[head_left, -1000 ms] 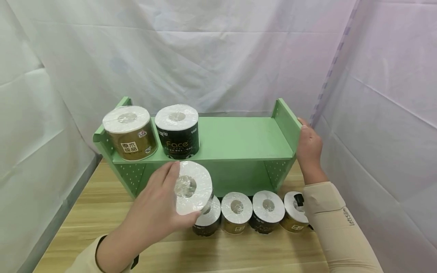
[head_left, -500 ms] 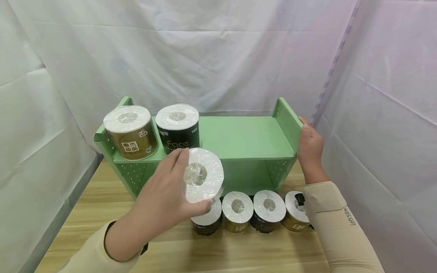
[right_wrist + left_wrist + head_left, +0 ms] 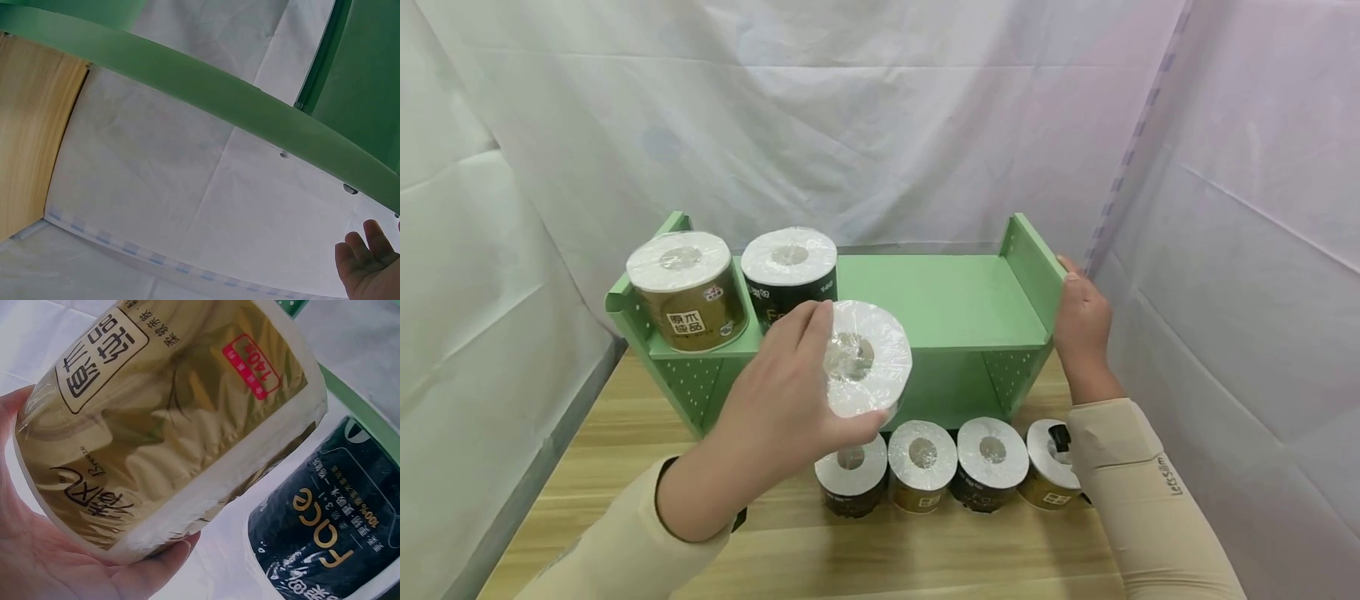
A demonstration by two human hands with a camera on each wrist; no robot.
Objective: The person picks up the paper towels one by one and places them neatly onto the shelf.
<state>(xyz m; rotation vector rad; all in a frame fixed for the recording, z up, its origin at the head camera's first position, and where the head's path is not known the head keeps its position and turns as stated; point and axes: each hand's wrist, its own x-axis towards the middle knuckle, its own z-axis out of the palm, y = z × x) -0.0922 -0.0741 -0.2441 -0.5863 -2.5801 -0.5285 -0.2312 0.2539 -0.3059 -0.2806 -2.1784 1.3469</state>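
My left hand [image 3: 790, 400] grips a toilet paper roll [image 3: 872, 358], fingers on its far side and thumb on its near side. In the left wrist view this toilet paper roll [image 3: 169, 425] shows a gold wrapper. It is raised in front of the top board of a green shelf [image 3: 940, 300]. Behind my hand on that board stands a black-wrapped roll [image 3: 790, 275], and a gold-wrapped roll [image 3: 688, 292] is left of it. My right hand [image 3: 1081, 325] holds the shelf's right side panel; in the right wrist view its fingers [image 3: 369, 256] appear outside the panel.
Several toilet paper rolls, black and gold, stand in a row on the wooden table [image 3: 775, 550] before the shelf, among them a gold roll [image 3: 922, 458] and a black roll [image 3: 991, 458]. White cloth [image 3: 865, 125] hangs behind and at both sides.
My left hand has carried the held roll up and to the right, now overlapping the shelf's front edge and part of the black roll. My right hand has stayed at the side panel.
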